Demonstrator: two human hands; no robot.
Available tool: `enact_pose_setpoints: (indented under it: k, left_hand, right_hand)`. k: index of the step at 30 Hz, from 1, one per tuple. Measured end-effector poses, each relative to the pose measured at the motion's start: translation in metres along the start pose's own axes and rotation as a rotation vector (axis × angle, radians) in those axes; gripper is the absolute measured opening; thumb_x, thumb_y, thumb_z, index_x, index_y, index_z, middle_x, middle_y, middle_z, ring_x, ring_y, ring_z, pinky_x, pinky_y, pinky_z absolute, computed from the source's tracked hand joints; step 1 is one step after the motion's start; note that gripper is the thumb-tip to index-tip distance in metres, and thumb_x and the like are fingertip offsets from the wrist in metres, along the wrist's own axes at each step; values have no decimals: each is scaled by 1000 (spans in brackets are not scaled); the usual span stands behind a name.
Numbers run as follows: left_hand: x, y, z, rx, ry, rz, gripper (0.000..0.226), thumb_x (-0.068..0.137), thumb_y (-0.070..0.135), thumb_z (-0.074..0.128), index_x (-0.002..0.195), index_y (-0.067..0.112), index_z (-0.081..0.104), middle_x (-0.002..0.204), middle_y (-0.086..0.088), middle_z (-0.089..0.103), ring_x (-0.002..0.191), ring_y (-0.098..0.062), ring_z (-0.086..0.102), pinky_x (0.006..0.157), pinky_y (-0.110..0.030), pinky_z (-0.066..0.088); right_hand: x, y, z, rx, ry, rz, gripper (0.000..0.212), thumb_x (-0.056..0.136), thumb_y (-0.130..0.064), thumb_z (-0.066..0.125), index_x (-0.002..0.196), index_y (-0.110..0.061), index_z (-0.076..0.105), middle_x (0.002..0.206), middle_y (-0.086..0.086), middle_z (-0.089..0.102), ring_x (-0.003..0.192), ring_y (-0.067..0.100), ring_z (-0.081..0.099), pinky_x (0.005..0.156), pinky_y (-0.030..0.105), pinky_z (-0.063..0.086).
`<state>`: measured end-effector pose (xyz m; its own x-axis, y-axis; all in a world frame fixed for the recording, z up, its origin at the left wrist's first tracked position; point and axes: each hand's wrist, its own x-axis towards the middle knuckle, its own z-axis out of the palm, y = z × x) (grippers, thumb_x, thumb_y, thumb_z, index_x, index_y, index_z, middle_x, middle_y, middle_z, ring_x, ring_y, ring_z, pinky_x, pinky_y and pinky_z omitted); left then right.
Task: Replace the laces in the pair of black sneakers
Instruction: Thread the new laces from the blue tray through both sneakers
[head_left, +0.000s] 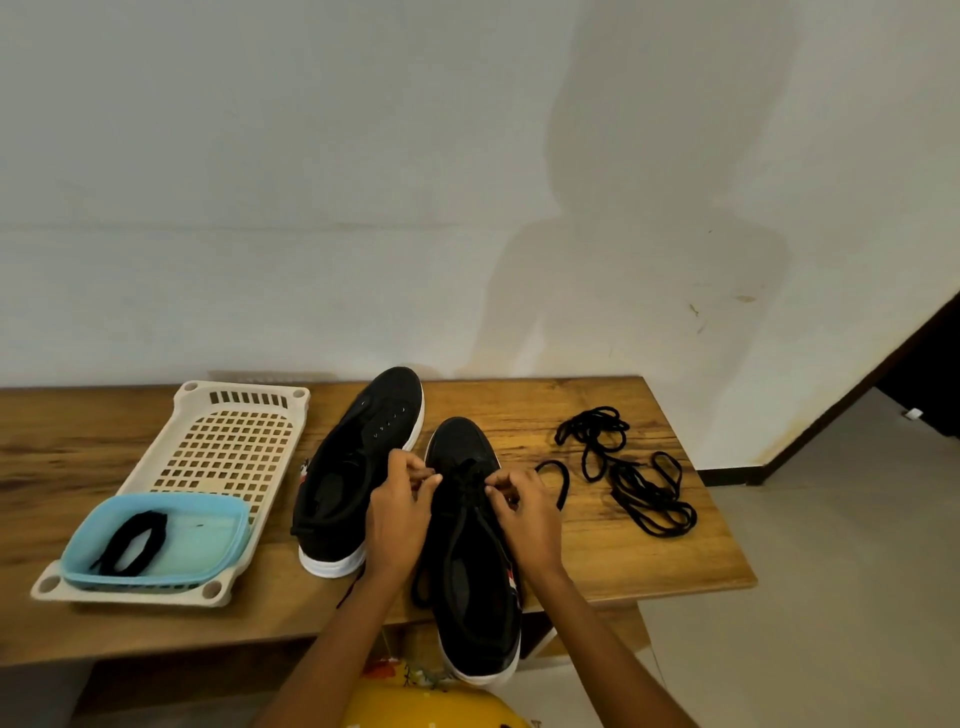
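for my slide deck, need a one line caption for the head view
Both hands, left hand and right hand, work a black lace on the nearer sneaker on a wooden table.

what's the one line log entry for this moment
stage: lacing right sneaker | left hand and right hand: pinching its lace | left sneaker: eyelets bare | loose laces: on table
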<state>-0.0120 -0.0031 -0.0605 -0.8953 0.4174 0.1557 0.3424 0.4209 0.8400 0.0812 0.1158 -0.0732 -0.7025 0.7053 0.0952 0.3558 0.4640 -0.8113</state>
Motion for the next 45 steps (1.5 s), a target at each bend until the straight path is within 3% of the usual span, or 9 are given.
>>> enact_pose_setpoints:
  k: [5,10,16,22,24,30,37,42,45]
  left_hand:
    - [-3,-7,1,17,-58,117,10,85,7,65,92,13,69,93,5,65,85,-3,59,78,-11,44]
    - [0,-7,2,65,-73,123,16,86,12,65,100,14,73,100,4,64,90,-5,58,78,-9,40]
    - [-3,-9,1,86,-41,173,13,85,11,67,96,13,72,98,3,67,90,-9,61,79,-15,45]
    - [-6,-10,2,81,-19,127,16,85,13,67,100,12,72,102,0,69,95,-11,62,83,-14,41]
    - [-5,-8,1,71,-20,117,16,84,13,67,100,11,72,102,0,69,95,-11,63,83,-14,41]
    - [-6,-5,-1,71,-34,132,16,84,12,67,99,11,72,101,-1,69,95,-13,64,83,-17,44]
    - [-1,-3,-2,265,-98,240,16,89,20,61,101,19,72,97,7,67,88,-8,62,70,-17,46]
    - [8,7,-6,329,-125,257,12,88,18,60,92,14,70,86,2,67,73,-13,62,64,-27,50]
    - [11,7,-10,277,-136,214,9,89,16,57,84,12,64,72,1,63,64,-12,60,62,-25,46]
  right_hand:
    - [-1,-1,-1,-99,-2,-55,14,92,-30,60,102,-27,69,99,-13,60,87,1,56,69,11,40]
    - [3,-6,2,-202,2,-82,12,90,-32,61,97,-26,70,95,-12,64,88,4,58,72,25,50]
    - [4,-8,-1,-103,21,-21,13,90,-20,53,77,-20,50,78,-6,53,67,8,49,59,26,37]
    - [-10,-2,-4,9,-43,-78,9,93,-28,57,98,-24,64,93,-15,59,86,-1,56,72,11,42]
    - [-6,-4,-5,-2,-41,-74,8,92,-25,60,94,-22,66,88,-16,58,81,-3,55,69,8,40]
    - [-8,-6,-5,49,-36,41,32,97,-17,48,70,-28,34,74,-7,42,67,9,43,63,26,34]
    - [-10,4,-5,217,-35,73,12,91,-16,54,99,-24,55,102,-3,58,94,12,60,81,37,54]
    - [-9,3,-6,206,-58,70,23,87,-5,54,106,-18,56,108,-2,55,98,6,59,85,32,54]
    - [-8,2,-8,187,-59,58,19,89,-7,58,106,-16,56,109,-2,52,97,2,56,80,14,49]
